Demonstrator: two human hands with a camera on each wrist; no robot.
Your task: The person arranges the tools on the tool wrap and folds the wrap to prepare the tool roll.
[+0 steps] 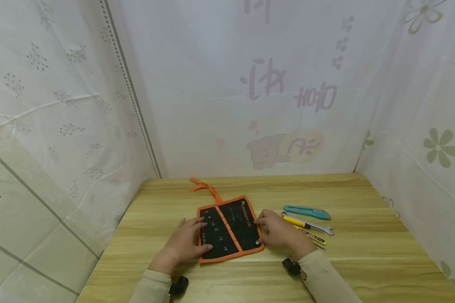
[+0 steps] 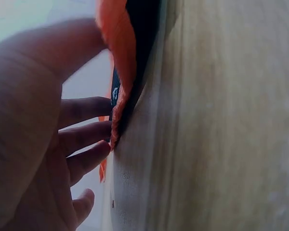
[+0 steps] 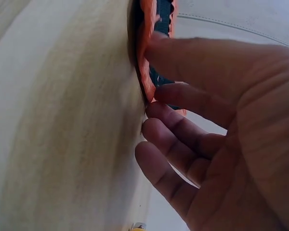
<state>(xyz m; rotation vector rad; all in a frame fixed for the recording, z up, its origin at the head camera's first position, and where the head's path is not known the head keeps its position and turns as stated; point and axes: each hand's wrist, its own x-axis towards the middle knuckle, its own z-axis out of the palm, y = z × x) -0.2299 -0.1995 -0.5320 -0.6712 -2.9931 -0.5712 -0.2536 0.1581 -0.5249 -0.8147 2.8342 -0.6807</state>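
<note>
A black fabric tool pouch (image 1: 246, 231) with orange trim and numbered slots lies flat on the wooden table, slightly turned. My left hand (image 1: 183, 240) rests on its left side, fingers spread and nearly straight, with the thumb near the lower left corner. In the left wrist view the thumb touches the orange trim (image 2: 116, 41). At the pouch's right edge is my right hand (image 1: 278, 230), its fingers loosely bent. The right wrist view shows that thumb on the orange border (image 3: 145, 60) and the other fingertips beside it.
Right of my right hand lie a teal utility knife (image 1: 307, 211), a wrench (image 1: 324, 229), a tool with a yellow and black handle (image 1: 293, 221) and a yellow labelled item (image 1: 314, 237). An orange tie strap (image 1: 208, 187) trails behind the pouch. Patterned curtains (image 1: 197, 105) surround the table.
</note>
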